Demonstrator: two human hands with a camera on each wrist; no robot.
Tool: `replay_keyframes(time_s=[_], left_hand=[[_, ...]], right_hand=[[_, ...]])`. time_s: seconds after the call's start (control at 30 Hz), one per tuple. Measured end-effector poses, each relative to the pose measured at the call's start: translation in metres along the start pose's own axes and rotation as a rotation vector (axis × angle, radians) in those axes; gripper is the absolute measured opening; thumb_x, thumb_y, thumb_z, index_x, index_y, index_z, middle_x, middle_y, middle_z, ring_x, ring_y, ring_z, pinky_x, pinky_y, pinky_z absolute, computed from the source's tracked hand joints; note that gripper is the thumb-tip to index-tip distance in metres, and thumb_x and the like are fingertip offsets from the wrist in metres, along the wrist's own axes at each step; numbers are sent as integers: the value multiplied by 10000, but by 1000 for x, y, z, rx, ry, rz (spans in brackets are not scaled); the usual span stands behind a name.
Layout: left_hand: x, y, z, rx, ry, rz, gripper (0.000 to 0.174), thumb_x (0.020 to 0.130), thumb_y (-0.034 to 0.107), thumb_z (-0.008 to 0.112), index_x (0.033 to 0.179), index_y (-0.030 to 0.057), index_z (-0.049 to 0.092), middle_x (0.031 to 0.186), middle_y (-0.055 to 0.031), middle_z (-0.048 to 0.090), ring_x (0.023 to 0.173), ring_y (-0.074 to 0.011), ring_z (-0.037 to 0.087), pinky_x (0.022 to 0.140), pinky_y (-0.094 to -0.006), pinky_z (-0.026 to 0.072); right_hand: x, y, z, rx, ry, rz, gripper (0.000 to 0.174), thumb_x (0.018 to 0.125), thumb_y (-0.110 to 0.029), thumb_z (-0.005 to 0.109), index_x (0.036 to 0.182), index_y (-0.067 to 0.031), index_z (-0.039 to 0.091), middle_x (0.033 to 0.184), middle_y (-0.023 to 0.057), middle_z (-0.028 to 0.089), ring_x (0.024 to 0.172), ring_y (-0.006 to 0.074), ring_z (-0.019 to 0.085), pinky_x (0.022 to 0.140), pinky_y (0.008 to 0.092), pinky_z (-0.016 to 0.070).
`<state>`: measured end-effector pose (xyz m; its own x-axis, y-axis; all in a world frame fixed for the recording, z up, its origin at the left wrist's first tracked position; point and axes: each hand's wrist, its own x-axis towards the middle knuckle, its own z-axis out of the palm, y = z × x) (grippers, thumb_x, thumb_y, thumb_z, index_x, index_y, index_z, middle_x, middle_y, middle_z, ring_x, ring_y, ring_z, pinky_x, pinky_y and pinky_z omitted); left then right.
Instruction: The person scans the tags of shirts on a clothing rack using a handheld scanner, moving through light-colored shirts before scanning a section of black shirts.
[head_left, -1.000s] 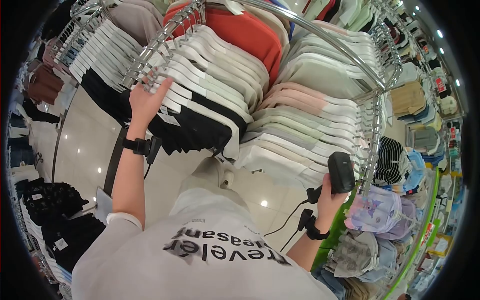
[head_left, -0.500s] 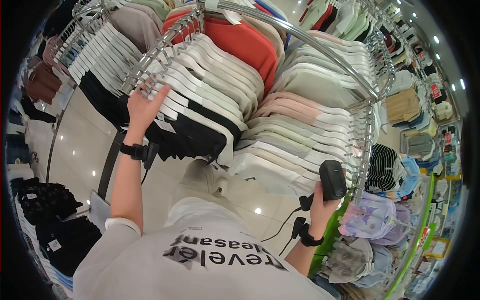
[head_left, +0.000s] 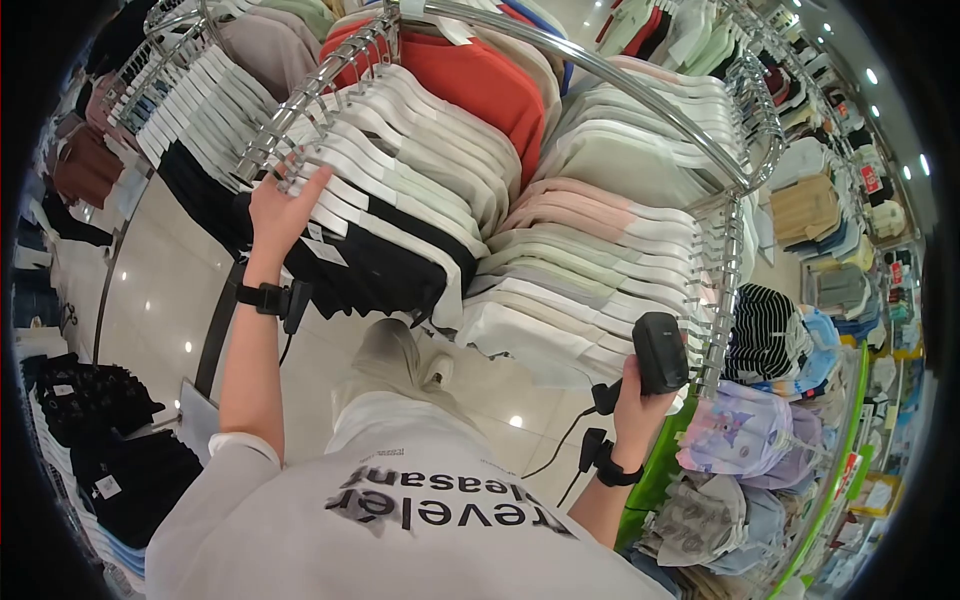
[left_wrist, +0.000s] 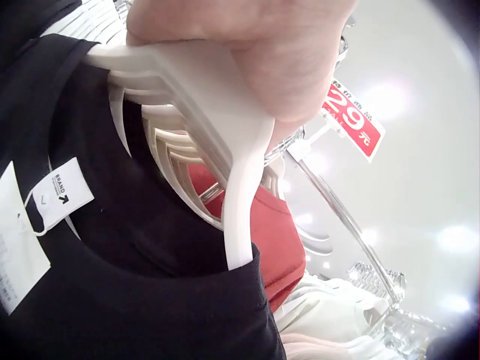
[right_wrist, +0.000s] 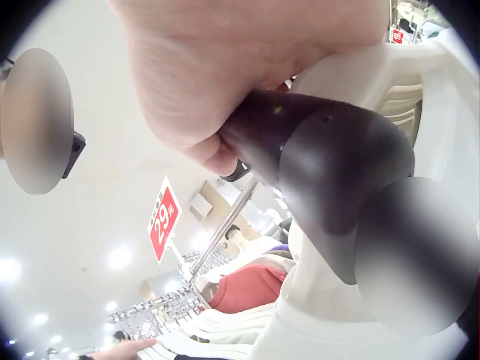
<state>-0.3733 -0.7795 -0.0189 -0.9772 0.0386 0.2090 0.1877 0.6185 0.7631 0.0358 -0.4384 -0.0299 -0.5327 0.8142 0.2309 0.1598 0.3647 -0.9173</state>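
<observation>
My left hand [head_left: 285, 210] is at the left rail of the clothes rack and grips a white plastic hanger [left_wrist: 232, 112] around its neck. A black T-shirt [left_wrist: 172, 307] with paper tags hangs from that hanger, at the front of a row of light garments. On the right side, my right hand [head_left: 642, 408] holds a black handheld device [head_left: 660, 352] upright, its fingers wrapped around the handle. In the right wrist view the device's smooth rounded head [right_wrist: 337, 165] overlaps white garments. The fingertips of both hands are partly hidden.
Chrome rails [head_left: 600, 75] curve around the rack, with a red top [head_left: 480, 90] at its back. Light tops [head_left: 590, 270] hang on the right rail. Folded and hanging clothes [head_left: 740, 430] stand at the right. A red and white price sign [right_wrist: 164, 220] rises above the rack.
The view has shifted slightly, so the rack, right hand and device appear a little farther left. The left hand stays at the hanger and the right hand keeps its hold on the device.
</observation>
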Motion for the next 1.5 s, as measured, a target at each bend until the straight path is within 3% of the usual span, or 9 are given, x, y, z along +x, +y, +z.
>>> replay_keyframes(time_s=[0.33, 0.43, 0.5, 0.6, 0.8, 0.87, 1.37, 1.43, 1.5], left_hand=[[-9, 7, 5, -70, 53, -8, 793, 803, 476, 875, 1351, -49, 647, 1156, -164, 744, 1066, -204, 694, 963, -319, 513], [-10, -2, 8, -92, 143, 58, 788, 823, 449, 869, 1369, -59, 612, 1229, -176, 710, 1131, -230, 666, 1001, -341, 499], [-13, 1, 8, -62, 169, 56, 787, 824, 446, 867, 1370, -60, 609, 1249, -183, 699, 1148, -238, 659, 1011, -349, 495], [-12, -1, 8, -22, 191, 61, 764, 827, 436, 860, 1359, -53, 613, 1275, -199, 677, 1168, -264, 653, 1025, -368, 491], [-9, -8, 12, 17, 223, 66, 742, 823, 443, 851, 1322, -58, 626, 1233, -208, 689, 1140, -279, 662, 1015, -364, 488], [-8, -6, 13, 11, 214, 39, 694, 839, 405, 858, 1314, -47, 632, 1247, -182, 694, 1188, -246, 639, 1051, -341, 464], [-1, -21, 22, -75, 241, 38, 653, 835, 406, 866, 1271, -32, 657, 1138, -125, 705, 1017, -191, 659, 936, -318, 507], [0, -24, 24, -76, 256, 51, 627, 845, 369, 869, 1271, -38, 654, 1148, -111, 701, 1008, -169, 656, 925, -300, 508], [1, -27, 25, -99, 247, 50, 620, 850, 354, 870, 1271, -44, 650, 1153, -108, 700, 1011, -163, 655, 927, -295, 507]], right_hand=[[2, -7, 5, 54, 37, -30, 822, 880, -15, 785, 1528, 76, 288, 1614, 219, 361, 1386, 244, 504, 1091, 341, 469], [3, -4, 4, 66, 58, -40, 738, 872, -20, 791, 1493, 52, 398, 1588, 214, 388, 1430, 290, 462, 1121, 377, 440], [5, -2, 3, -12, 56, -110, 579, 848, -17, 797, 1379, 24, 571, 1544, 215, 425, 1464, 342, 422, 1152, 424, 399], [6, -9, 7, 62, 97, -84, 431, 818, -13, 800, 1233, 11, 687, 1466, 210, 495, 1485, 371, 388, 1166, 454, 369], [5, -18, 10, 86, 125, -73, 395, 802, -16, 799, 1185, 14, 709, 1394, 208, 571, 1427, 366, 458, 1157, 451, 379], [6, -14, 8, 80, 101, -65, 392, 805, -36, 802, 1182, 17, 710, 1404, 213, 567, 1397, 367, 485, 1149, 459, 386], [5, -10, 9, 23, 142, -88, 484, 783, -24, 807, 1242, 12, 659, 1423, 186, 506, 1440, 338, 427, 1141, 439, 385], [3, 2, 4, -101, 49, -176, 760, 874, -8, 749, 1537, 51, 382, 1644, 214, 353, 1465, 287, 444, 1155, 391, 417], [3, 5, 3, -120, 41, -188, 766, 874, -5, 746, 1542, 52, 376, 1640, 214, 359, 1460, 285, 449, 1155, 389, 417]])
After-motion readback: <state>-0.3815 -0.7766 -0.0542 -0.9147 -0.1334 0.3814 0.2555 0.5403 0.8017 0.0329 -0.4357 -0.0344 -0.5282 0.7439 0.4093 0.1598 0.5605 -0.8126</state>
